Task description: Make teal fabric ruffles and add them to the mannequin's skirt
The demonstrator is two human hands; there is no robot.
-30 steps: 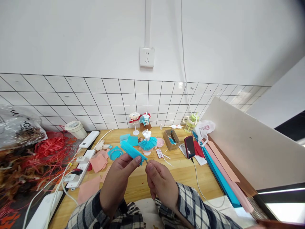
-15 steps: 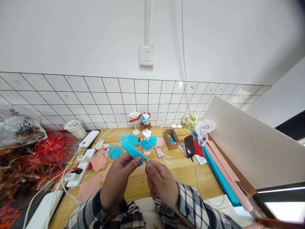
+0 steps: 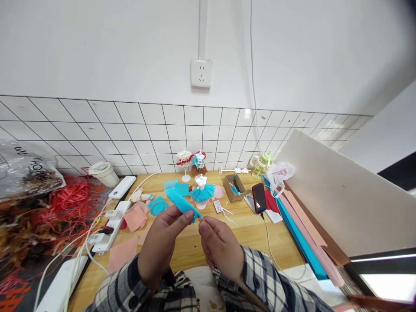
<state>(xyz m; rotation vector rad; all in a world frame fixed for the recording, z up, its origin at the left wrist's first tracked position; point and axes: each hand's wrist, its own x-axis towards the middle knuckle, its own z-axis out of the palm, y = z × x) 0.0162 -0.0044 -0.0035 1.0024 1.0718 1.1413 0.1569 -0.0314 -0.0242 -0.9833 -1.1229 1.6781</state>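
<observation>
A folded strip of bright blue crepe paper point(image 3: 180, 201) is pinched between the thumb and fingers of my left hand point(image 3: 165, 234). My right hand point(image 3: 218, 240) is closed on slim metal tweezers point(image 3: 199, 219), mostly hidden by the fingers; their tips touch the gathered lower end of the strip. Just beyond my hands stands a small white dress-form figure point(image 3: 202, 181) wearing a blue paper skirt point(image 3: 202, 193). Two more decorated figures, one with a cream and red top point(image 3: 184, 158) and one in blue and red point(image 3: 199, 161), are at the wall.
Blue paper pieces point(image 3: 182, 189) and pink paper squares point(image 3: 135, 218) lie left on the table. To the right are a cardboard box point(image 3: 234, 196), a phone on a cable point(image 3: 259, 198) and rolls of coloured paper point(image 3: 300, 236). Power strips point(image 3: 112, 227) with cables run along the left.
My hands keep nearly the same pose, with the strip and tweezers still together. The tweezers' metal shows slightly more at the strip's end. The whole view has shifted slightly.
</observation>
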